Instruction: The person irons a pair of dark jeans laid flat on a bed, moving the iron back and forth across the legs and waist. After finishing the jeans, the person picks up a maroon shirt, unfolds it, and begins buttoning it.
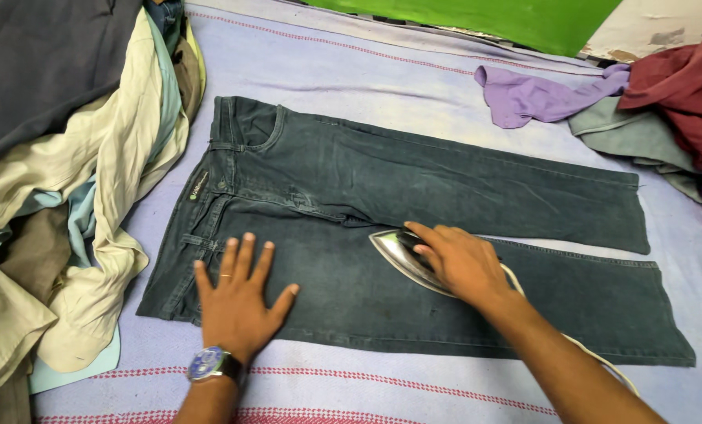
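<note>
Flat worktop point(414, 74) padded with a pale lavender cloth, crossed by thin red woven stripes along the far edge at 12 o'clock and the near edge at 6 o'clock. Beyond the far edge, a bright green wall point(477, 17) and, at 1 o'clock, a patch of worn whitish plaster. One pair of dark blue-grey jeans point(461, 184) spread flat across the middle, waistband toward 9 o'clock, both legs running toward 3 o'clock, the nearer leg lying closer to 6 o'clock. One small green label point(196, 188), narrow and oblong, on the waistband at 9 o'clock of the jeans. One metal iron point(402, 253) resting on the nearer leg just right of the crotch seam, pointed tip toward 10 o'clock, with one pale cord point(583, 344) trailing off toward 5 o'clock. Right hand point(461, 263) closed over the top of the iron, gripping it. Left hand point(237, 302) open, fingers spread, pressed flat on the denim near the waistband at 7 o'clock, with one ring on a finger and one blue-faced wristwatch point(207, 363) on the wrist. One large heap of clothes point(76, 180) at 9 o'clock, cream, pale blue, brown and dark grey, touching the waistband side. One smaller heap at 2 o'clock: a lilac garment point(528, 96), a grey-green one and a maroon one point(681, 90), apart from the jeans.
</note>
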